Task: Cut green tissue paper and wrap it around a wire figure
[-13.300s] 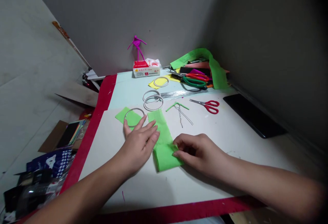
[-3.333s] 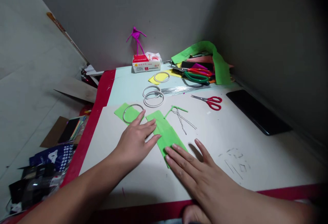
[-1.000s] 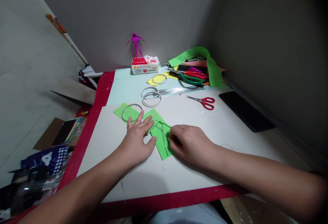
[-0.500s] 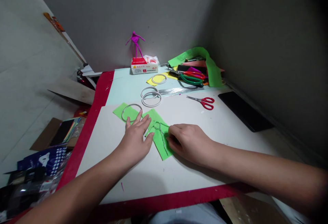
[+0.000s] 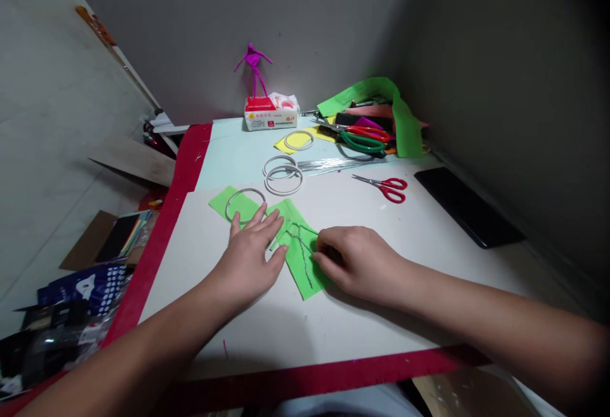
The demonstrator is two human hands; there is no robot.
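Wire figure (image 5: pixel 303 255) is now lying on green strip (image 5: pixel 318 282), not beside it; left hand (image 5: pixel 250 252) spreading nearer desk's (image 5: pixel 248 347) left edge, right hand (image 5: pixel 359 258) curling at strip's right edge, pinch unclear.

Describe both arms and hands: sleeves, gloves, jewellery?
Left hand and right hand: human, bare, no gloves. Left forearm and right forearm: no sleeves in view. No watch, bracelet or ring visible.

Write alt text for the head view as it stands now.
A person's right hand curls at one side of a twisted-wire figure lying on a green strip on a pale tabletop; the left hand spreads over the strip's left edge. Farther back are pale rings, red-handled scissors, a flat black slab and an upright magenta figure.
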